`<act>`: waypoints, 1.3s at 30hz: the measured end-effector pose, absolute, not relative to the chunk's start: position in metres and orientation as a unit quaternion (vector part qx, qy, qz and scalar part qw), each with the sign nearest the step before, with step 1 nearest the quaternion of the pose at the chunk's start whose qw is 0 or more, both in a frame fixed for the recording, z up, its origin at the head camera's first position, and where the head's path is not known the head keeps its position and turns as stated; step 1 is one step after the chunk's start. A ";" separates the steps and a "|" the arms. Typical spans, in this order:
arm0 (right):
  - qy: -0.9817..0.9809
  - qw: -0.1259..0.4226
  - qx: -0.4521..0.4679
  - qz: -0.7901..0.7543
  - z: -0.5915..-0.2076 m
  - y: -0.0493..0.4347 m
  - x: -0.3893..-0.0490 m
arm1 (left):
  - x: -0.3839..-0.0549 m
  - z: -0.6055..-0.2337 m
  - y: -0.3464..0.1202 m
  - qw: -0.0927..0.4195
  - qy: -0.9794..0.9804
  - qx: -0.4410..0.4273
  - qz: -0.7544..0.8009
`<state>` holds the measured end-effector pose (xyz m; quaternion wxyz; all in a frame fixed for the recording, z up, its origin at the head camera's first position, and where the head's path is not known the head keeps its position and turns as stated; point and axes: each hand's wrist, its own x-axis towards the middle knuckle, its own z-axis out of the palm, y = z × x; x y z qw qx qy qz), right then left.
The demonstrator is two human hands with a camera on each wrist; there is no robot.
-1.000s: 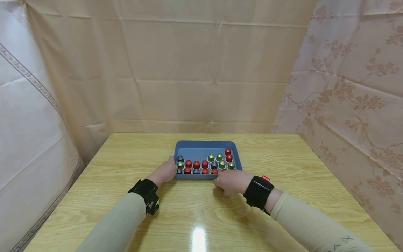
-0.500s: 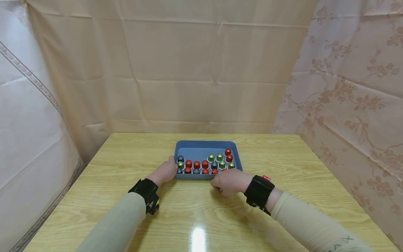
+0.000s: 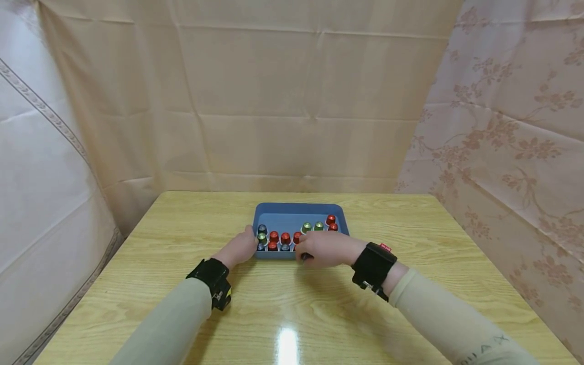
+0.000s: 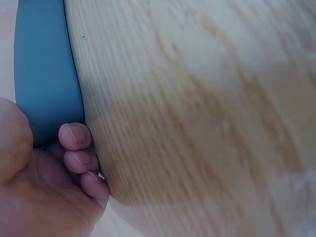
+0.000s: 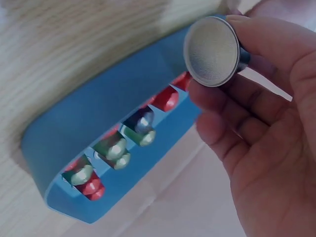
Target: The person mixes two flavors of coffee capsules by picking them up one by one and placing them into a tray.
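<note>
A blue tray (image 3: pixel 275 255) on the table holds rows of red, green and dark coffee capsules standing lid down. My left hand (image 3: pixel 239 247) grips its near left corner; in the left wrist view the fingers (image 4: pixel 81 160) curl low against the tray wall (image 4: pixel 47 69). Over the tray's near wall, my right hand (image 3: pixel 328 248) pinches a dark coffee capsule (image 5: pixel 211 52) between thumb and fingers. Its silver foil lid faces the right wrist camera. In the head view the right hand covers several capsules at the right front.
Red capsules (image 3: pixel 331 219) line the tray's right side, with green capsules (image 3: pixel 318 226) beside them. The tray's bare floor (image 3: pixel 280 220) shows at the back. Around it lies the wooden table (image 3: pixel 191 218), backed by a beige cloth (image 3: pixel 255 126).
My right hand has risen from in front of the tray and moved left and forward over its near wall, carrying the dark capsule. The left hand has stayed put at the tray corner.
</note>
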<state>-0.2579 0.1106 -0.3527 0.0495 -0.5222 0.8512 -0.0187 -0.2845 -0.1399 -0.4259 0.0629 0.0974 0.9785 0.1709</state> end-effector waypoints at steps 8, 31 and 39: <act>0.841 0.020 -0.537 -0.058 -0.344 0.106 -0.272 | -0.284 -0.424 -0.139 0.074 0.978 0.089 0.174; 0.900 0.070 -0.412 -0.120 -0.343 0.092 -0.317 | -0.286 -0.427 -0.140 0.071 0.979 0.088 0.170; 0.905 0.058 -0.406 -0.111 -0.351 0.087 -0.333 | -0.282 -0.429 -0.142 0.017 0.979 0.137 0.150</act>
